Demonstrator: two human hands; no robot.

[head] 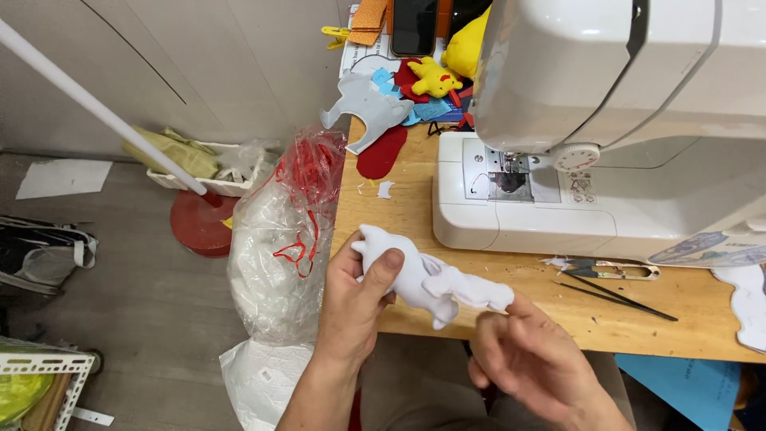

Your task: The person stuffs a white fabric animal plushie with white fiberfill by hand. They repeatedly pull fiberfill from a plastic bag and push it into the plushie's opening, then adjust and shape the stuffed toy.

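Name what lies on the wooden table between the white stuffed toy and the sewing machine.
In the head view, bare wood: nothing lies between the white stuffed toy and the sewing machine base.
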